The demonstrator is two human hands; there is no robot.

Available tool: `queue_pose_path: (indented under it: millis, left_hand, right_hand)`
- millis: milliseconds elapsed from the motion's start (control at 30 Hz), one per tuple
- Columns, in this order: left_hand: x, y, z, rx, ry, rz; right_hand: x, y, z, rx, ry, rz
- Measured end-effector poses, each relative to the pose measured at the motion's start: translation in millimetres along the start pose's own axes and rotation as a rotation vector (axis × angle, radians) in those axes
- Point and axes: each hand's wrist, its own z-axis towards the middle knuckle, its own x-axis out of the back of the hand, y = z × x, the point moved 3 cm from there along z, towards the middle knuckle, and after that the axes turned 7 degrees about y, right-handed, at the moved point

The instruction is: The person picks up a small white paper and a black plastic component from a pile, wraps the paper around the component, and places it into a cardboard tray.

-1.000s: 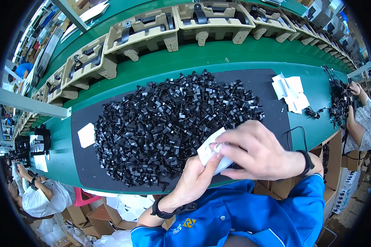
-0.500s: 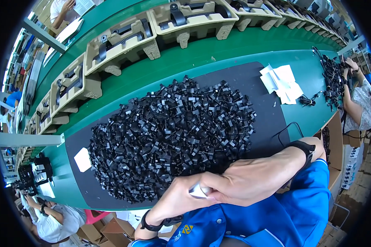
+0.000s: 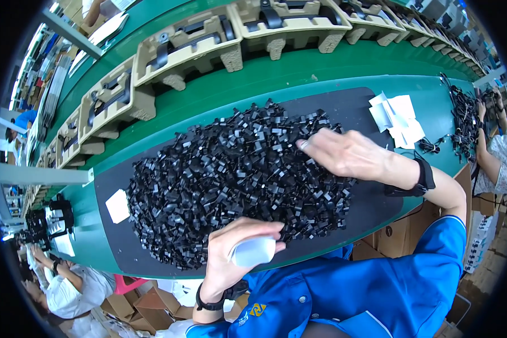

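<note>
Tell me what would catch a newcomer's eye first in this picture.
The big heap of small black plastic parts on the dark mat at the middle of the green bench. The right hand reaches flat over the heap's right side, while the left hand holds a small white packet near the bench's front edge. Behind, tan moulded trays holding dark parts stand in a row on the conveyor.
</note>
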Motion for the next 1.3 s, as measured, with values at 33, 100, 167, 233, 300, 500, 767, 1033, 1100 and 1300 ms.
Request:
queue_pose_path:
  millis: [33,100,167,233,300,500,767,1033,1100,1300]
  left_hand:
    - [-2,0,2,0.005,0.021,0.005]
    - [-6,1,3,0.011,0.049,0.014]
    - [-12,2,5,-0.008,0.027,0.019]
    - [-15,2,3,-0.034,-0.006,0.014]
    - [-8,-2,-6,0.038,0.071,0.017]
    - [1,-5,-14,0.106,0.19,-0.085]
    - [-4,-3,-3,0.067,0.13,-0.009]
    - [-2,-3,5,0.022,0.117,0.012]
    - [-2,-3,5,0.068,0.116,-0.009]
    - [-18,2,14,0.098,0.036,0.015]
  right_hand:
    - [9,-2,-3,-0.055,0.111,0.1]
    - [28,-5,-8,-0.172,0.329,0.3]
    - [34,-12,-5,-0.195,0.312,0.29]
    - [40,-15,-6,-0.266,0.279,0.247]
    - [32,-9,-15,-0.298,0.28,0.248]
    - [21,-15,-6,-0.305,0.107,0.357]
    - [-4,-15,28,-0.286,-0.223,0.248]
    - [13,5,17,-0.379,0.125,0.684]
    - [26,13,17,-0.516,-0.021,0.926]
    - [41,-5,18,-0.851,-0.15,1.367]
